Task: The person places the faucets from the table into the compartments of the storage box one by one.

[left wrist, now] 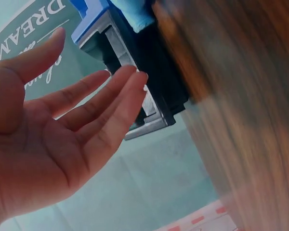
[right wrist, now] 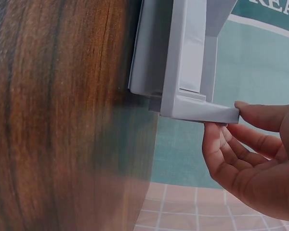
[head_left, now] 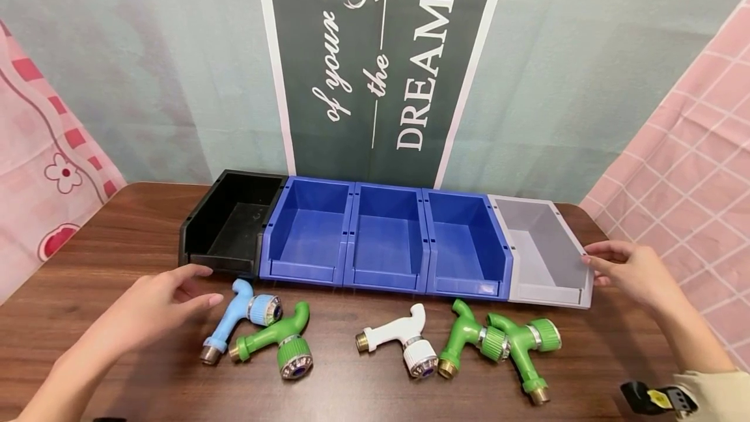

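At the right end of a row of bins, my right hand (head_left: 637, 273) pinches the side wall of the light grey bin (head_left: 545, 294), thumb at the rim (right wrist: 226, 114) and fingers against the outer side. My left hand (head_left: 146, 308), holding nothing, has its fingers loosely bent by the front of the black bin (head_left: 228, 266). In the left wrist view the fingertips (left wrist: 139, 79) overlap that bin's front. Nearest the left thumb lies a light blue tap (head_left: 236, 314), with a green tap (head_left: 281, 329) beside it.
Three blue bins (head_left: 387, 279) stand between the black and grey ones, side by side. In front of them on the wooden table (head_left: 340, 389) lie a white tap (head_left: 398, 329) and two more green taps (head_left: 465, 331). A printed curtain (head_left: 193, 83) hangs behind the table.
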Action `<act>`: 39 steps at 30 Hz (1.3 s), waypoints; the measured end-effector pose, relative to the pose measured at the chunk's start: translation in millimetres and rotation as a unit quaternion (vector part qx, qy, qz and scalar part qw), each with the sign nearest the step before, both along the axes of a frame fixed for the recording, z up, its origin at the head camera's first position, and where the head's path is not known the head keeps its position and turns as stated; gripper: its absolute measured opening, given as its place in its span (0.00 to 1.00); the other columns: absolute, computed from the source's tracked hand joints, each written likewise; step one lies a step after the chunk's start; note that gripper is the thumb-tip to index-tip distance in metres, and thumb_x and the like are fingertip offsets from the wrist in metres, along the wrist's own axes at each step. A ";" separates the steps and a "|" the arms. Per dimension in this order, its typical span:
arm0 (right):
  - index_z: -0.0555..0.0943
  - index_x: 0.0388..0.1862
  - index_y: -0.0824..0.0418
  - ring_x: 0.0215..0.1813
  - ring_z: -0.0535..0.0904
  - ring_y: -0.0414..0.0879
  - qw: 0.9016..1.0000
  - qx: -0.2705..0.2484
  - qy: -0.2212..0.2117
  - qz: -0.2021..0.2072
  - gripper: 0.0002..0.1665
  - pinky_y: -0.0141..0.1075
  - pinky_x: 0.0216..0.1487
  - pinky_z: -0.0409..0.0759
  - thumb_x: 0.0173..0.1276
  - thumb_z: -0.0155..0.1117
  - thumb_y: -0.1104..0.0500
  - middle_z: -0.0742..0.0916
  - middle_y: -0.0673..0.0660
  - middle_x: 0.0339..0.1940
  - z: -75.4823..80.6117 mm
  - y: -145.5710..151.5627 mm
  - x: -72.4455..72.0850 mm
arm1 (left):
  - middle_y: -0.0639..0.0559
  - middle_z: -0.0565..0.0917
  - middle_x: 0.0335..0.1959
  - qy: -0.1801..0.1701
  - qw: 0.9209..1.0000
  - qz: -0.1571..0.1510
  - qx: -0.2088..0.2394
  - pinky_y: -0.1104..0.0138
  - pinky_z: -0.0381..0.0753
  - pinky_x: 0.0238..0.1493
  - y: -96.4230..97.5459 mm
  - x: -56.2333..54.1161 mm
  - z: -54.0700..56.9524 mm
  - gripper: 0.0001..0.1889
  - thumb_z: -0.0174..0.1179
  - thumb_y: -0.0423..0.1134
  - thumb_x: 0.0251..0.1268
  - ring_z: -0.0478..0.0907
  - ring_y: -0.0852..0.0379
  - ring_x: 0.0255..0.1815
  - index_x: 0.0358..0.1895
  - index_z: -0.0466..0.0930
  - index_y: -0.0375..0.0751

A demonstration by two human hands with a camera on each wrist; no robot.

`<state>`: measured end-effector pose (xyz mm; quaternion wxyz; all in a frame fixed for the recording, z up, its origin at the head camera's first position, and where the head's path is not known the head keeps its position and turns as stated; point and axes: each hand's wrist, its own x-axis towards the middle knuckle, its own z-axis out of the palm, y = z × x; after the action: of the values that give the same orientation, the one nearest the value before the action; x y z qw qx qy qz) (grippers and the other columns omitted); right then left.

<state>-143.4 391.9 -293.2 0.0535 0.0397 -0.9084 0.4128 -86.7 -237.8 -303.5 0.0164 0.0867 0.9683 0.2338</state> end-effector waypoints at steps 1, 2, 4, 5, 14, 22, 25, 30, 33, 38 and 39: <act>0.79 0.30 0.43 0.20 0.78 0.38 1.000 -0.002 0.001 0.001 0.16 0.30 0.21 0.78 0.62 0.60 0.67 0.82 0.42 0.22 -0.2 0.1 -0.1 | 0.55 0.82 0.29 -0.006 1.000 -0.001 0.006 0.59 0.77 0.32 0.8 0.4 -0.7 0.28 0.62 0.51 0.56 0.79 0.57 0.31 0.51 0.73 0.30; 0.79 0.30 0.42 0.20 0.77 0.38 1.000 -0.004 0.001 0.003 0.17 0.30 0.21 0.78 0.62 0.60 0.67 0.82 0.42 0.22 -0.4 0.2 -0.2 | 0.56 0.81 0.29 -0.011 1.000 -0.002 0.009 0.60 0.77 0.31 1.6 0.6 -1.4 0.28 0.63 0.51 0.55 0.78 0.58 0.30 0.51 0.74 0.31; 0.79 0.30 0.43 0.20 0.77 0.39 1.000 -0.008 0.001 0.004 0.17 0.30 0.21 0.78 0.62 0.60 0.68 0.82 0.42 0.22 -0.8 0.4 -0.3 | 0.56 0.80 0.29 -0.020 1.000 -0.006 0.014 0.62 0.76 0.31 2.8 0.6 -3.1 0.27 0.64 0.50 0.54 0.78 0.59 0.30 0.49 0.74 0.31; 0.79 0.30 0.43 0.20 0.77 0.39 1.000 -0.009 0.001 0.005 0.17 0.30 0.21 0.78 0.62 0.60 0.68 0.82 0.42 0.22 -0.9 0.4 -0.4 | 0.56 0.80 0.28 -0.023 1.000 -0.009 0.015 0.62 0.76 0.30 3.3 0.4 -4.1 0.27 0.64 0.50 0.53 0.77 0.60 0.29 0.49 0.74 0.32; 0.78 0.29 0.41 0.19 0.77 0.39 1.000 -0.026 -0.005 0.004 0.19 0.31 0.20 0.78 0.63 0.59 0.68 0.82 0.43 0.21 -2.9 1.1 -0.4 | 0.56 0.78 0.25 -0.065 0.997 -0.027 0.026 0.64 0.74 0.28 6.5 -1.0 -13.1 0.24 0.69 0.47 0.47 0.75 0.60 0.28 0.42 0.76 0.33; 0.78 0.29 0.40 0.19 0.77 0.40 0.999 -0.037 -0.012 0.004 0.19 0.31 0.20 0.78 0.63 0.59 0.68 0.82 0.44 0.21 -3.5 1.6 -0.5 | 0.54 0.78 0.24 -0.119 0.992 -0.015 0.044 0.66 0.73 0.23 12.7 -3.5 -15.8 0.22 0.70 0.43 0.46 0.73 0.60 0.23 0.40 0.74 0.31; 0.79 0.29 0.41 0.19 0.77 0.40 0.999 -0.047 -0.013 0.008 0.19 0.32 0.20 0.79 0.63 0.59 0.69 0.82 0.44 0.21 -3.5 1.5 -0.6 | 0.54 0.78 0.23 -0.129 0.990 -0.008 0.050 0.66 0.73 0.21 14.1 -3.3 -16.3 0.21 0.70 0.41 0.46 0.73 0.59 0.20 0.39 0.73 0.31; 0.78 0.29 0.41 0.19 0.77 0.39 0.999 -0.045 -0.013 0.010 0.19 0.32 0.20 0.79 0.63 0.58 0.69 0.82 0.45 0.21 -3.4 1.5 -0.4 | 0.53 0.77 0.22 -0.141 0.988 0.001 0.068 0.67 0.74 0.18 15.0 -3.0 -18.3 0.19 0.70 0.38 0.46 0.73 0.57 0.18 0.37 0.73 0.32; 0.78 0.29 0.40 0.19 0.77 0.40 0.999 -0.039 -0.014 0.008 0.19 0.32 0.20 0.79 0.63 0.58 0.68 0.82 0.44 0.21 -3.2 1.2 0.0 | 0.53 0.76 0.22 -0.146 0.986 0.002 0.077 0.67 0.75 0.19 15.2 -3.3 -19.3 0.18 0.69 0.37 0.47 0.73 0.57 0.18 0.36 0.73 0.33; 0.79 0.32 0.45 0.20 0.78 0.41 0.999 -0.044 -0.016 0.011 0.14 0.34 0.22 0.79 0.64 0.58 0.67 0.83 0.46 0.22 -10.7 9.6 -4.2 | 0.53 0.75 0.20 -0.147 0.986 0.005 0.081 0.67 0.76 0.19 15.8 -3.3 -19.4 0.15 0.69 0.36 0.46 0.73 0.57 0.18 0.33 0.72 0.35; 0.79 0.33 0.47 0.21 0.78 0.42 0.999 -0.044 -0.016 0.014 0.11 0.35 0.22 0.80 0.64 0.59 0.66 0.83 0.46 0.23 -14.3 13.7 -6.5 | 0.53 0.75 0.20 -0.147 0.986 0.007 0.081 0.67 0.76 0.19 15.8 -3.4 -19.6 0.15 0.69 0.35 0.46 0.73 0.57 0.18 0.32 0.72 0.35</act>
<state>-149.9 405.7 -307.6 0.0344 0.0438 -0.8896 0.4533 -90.1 -222.1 -323.1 0.1498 0.0460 0.9339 0.3214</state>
